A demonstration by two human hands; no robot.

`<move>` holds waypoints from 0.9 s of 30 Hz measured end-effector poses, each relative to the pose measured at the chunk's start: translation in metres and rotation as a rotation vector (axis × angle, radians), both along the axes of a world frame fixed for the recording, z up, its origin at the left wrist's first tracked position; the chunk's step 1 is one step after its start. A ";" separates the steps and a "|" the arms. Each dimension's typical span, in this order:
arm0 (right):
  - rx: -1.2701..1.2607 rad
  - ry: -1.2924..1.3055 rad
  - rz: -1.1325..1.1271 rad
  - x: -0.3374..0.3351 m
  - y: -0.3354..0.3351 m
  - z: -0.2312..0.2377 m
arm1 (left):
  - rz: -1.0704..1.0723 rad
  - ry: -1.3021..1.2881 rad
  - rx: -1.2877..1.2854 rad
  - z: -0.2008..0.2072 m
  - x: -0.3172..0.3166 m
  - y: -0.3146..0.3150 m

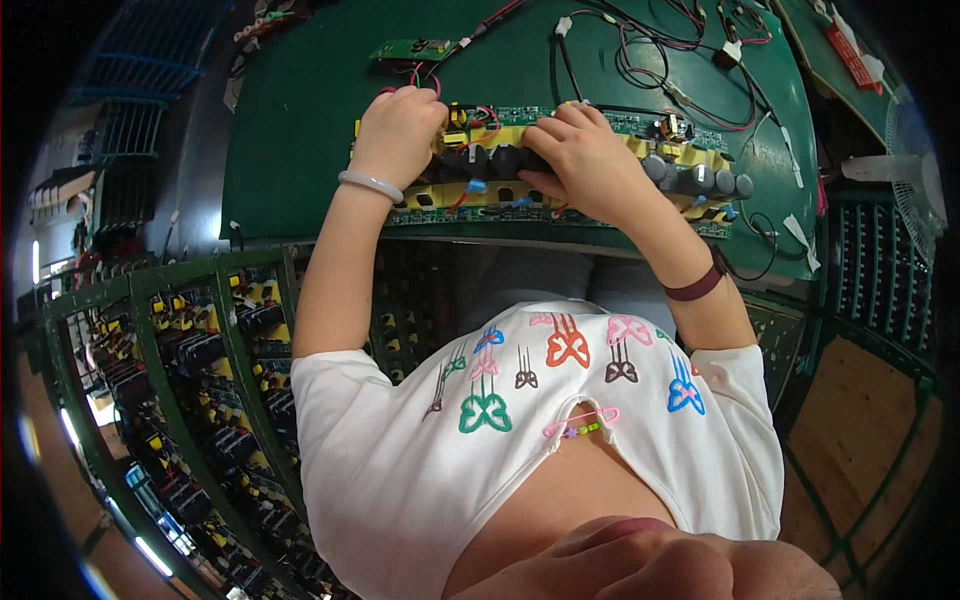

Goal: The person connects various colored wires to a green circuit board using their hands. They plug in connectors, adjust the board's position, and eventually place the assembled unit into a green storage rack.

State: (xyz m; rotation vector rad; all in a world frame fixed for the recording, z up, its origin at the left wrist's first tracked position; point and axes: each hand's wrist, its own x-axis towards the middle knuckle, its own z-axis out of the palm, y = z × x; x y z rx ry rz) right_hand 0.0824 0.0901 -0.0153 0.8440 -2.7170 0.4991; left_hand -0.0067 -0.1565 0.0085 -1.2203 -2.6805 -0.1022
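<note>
A long circuit board (480, 214) lies across the near part of the green tabletop, crowded with yellow transformers, black cylindrical capacitors and coloured wires. My left hand (402, 128) is closed over its left end, with the fingertips bent down out of sight at the far edge. Around the middle, my right hand (588, 160) curls over the board beside the black capacitors, its thumb on the near side. Beyond my left hand lies a small green circuit board (415, 49). Red and pink wires (428, 76) run from it toward that hand.
Black and red cables with white connectors (733, 50) tangle at the far right of the green tabletop (300, 100). Green metal racks (145, 330) full of similar boards stand at the lower left. A clear fan guard (915, 170) is at the right edge.
</note>
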 end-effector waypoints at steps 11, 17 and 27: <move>-0.079 -0.025 -0.047 0.015 0.040 0.012 | -0.043 -0.039 -0.003 -0.002 0.006 0.034; -0.277 0.199 -0.323 -0.025 0.057 0.019 | -0.073 -0.056 0.096 0.000 0.000 0.026; -1.024 -0.824 -0.498 -0.095 0.045 0.019 | -0.046 0.032 0.144 -0.009 0.002 0.011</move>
